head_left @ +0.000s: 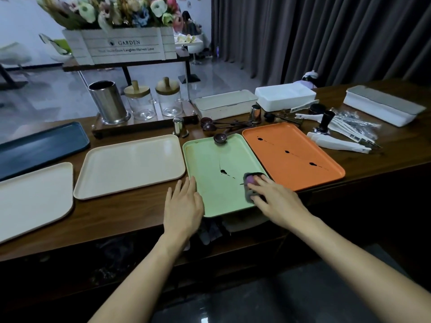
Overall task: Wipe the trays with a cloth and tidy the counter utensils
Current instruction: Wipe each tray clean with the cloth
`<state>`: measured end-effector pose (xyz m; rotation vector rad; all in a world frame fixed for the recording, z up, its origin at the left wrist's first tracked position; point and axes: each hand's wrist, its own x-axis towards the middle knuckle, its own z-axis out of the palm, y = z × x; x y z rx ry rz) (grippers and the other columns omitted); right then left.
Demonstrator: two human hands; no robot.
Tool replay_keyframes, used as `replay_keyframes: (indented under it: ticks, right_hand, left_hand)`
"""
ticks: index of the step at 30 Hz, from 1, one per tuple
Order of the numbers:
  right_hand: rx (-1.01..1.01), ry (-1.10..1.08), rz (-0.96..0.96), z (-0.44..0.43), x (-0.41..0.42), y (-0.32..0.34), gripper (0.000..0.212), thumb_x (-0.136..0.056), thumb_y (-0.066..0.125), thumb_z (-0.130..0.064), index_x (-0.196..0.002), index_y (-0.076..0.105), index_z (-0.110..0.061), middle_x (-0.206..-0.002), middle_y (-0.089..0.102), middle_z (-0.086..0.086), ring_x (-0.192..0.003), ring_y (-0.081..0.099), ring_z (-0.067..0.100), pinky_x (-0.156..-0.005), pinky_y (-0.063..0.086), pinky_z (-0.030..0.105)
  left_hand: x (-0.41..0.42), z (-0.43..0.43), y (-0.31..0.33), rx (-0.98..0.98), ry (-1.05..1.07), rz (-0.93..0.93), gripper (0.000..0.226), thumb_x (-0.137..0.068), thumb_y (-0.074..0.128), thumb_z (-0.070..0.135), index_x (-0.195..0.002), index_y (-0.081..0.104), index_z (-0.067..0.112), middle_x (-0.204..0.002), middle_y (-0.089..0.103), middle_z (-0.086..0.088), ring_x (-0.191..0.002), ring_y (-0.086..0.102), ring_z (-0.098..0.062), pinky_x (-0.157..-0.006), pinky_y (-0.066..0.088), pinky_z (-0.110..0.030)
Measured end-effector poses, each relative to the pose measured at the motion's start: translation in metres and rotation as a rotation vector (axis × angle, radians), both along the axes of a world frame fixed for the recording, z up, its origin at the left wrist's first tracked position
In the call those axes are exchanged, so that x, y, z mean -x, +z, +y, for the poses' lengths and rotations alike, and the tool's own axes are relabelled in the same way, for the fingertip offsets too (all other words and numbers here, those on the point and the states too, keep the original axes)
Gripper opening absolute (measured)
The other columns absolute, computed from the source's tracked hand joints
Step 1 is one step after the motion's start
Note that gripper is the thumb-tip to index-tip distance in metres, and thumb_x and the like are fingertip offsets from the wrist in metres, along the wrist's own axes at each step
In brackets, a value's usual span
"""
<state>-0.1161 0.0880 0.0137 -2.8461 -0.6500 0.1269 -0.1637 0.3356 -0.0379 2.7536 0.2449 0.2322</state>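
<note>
The left hand (184,203) is laid flat, fingers straight, against the pale green rectangular plastic tray's (210,159) left rim. A crumpled purple-grey cloth (250,183) is pressed onto that tray by the right hand's (277,201) extended fingers, beside dark streaks (224,171).

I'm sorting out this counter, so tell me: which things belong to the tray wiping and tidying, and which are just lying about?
In the job: green tray, stained orange tray, cloth under the right hand, dark spoons.
Lying about: flower crate, glass jars, white box.
</note>
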Motion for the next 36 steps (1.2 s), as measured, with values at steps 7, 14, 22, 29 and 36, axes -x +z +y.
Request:
replay_keyframes:
  ticks: [7,14,22,29,36]
  right_hand:
    - [-0.027,0.005,-0.175,0.037,-0.013,-0.017,0.039,-0.103,0.038,-0.032,-0.136,0.053,-0.018,-0.15,0.044,0.0,-0.142,0.03,0.019,-0.103,0.04,0.032]
    - [-0.148,0.201,-0.033,0.078,0.011,-0.019,0.046,-0.103,0.04,-0.037,-0.147,0.046,-0.027,-0.162,0.029,-0.007,-0.151,0.015,0.014,-0.111,0.039,0.041]
    - [-0.05,0.033,-0.02,0.036,-0.044,-0.013,0.045,-0.105,0.038,-0.034,-0.149,0.045,-0.026,-0.162,0.028,-0.005,-0.151,0.018,0.015,-0.113,0.034,0.039]
    - [-0.088,0.097,-0.043,0.089,-0.104,-0.013,0.043,-0.105,0.039,-0.03,-0.146,0.048,-0.022,-0.159,0.034,0.0,-0.148,0.023,0.019,-0.109,0.036,0.041]
    - [-0.081,0.3,0.021,0.06,-0.047,-0.018,0.047,-0.103,0.038,-0.037,-0.149,0.043,-0.032,-0.163,0.022,-0.011,-0.152,0.011,0.01,-0.111,0.035,0.036]
  left_hand:
    - [-0.001,0.003,-0.002,-0.015,-0.017,0.03,0.064,-0.1,0.023,0.027,-0.163,0.016,0.017,-0.169,0.023,-0.005,-0.157,0.015,-0.022,-0.127,0.008,-0.045]
    - [-0.001,0.001,-0.003,-0.036,-0.011,0.01,0.069,-0.095,0.017,0.031,-0.163,0.019,0.015,-0.167,0.027,-0.005,-0.156,0.018,-0.021,-0.127,0.011,-0.045]
    - [-0.002,0.003,-0.005,-0.029,-0.034,0.009,0.068,-0.096,0.017,0.03,-0.163,0.015,0.016,-0.168,0.025,-0.003,-0.156,0.016,-0.021,-0.127,0.011,-0.046]
    - [-0.003,0.007,-0.007,-0.036,-0.056,0.029,0.067,-0.097,0.016,0.03,-0.163,0.011,0.016,-0.17,0.021,-0.001,-0.157,0.012,-0.017,-0.128,0.007,-0.045]
    - [-0.004,0.004,-0.007,-0.027,-0.003,0.017,0.074,-0.092,0.008,0.036,-0.164,0.016,0.017,-0.168,0.025,0.001,-0.156,0.016,-0.014,-0.127,0.007,-0.04]
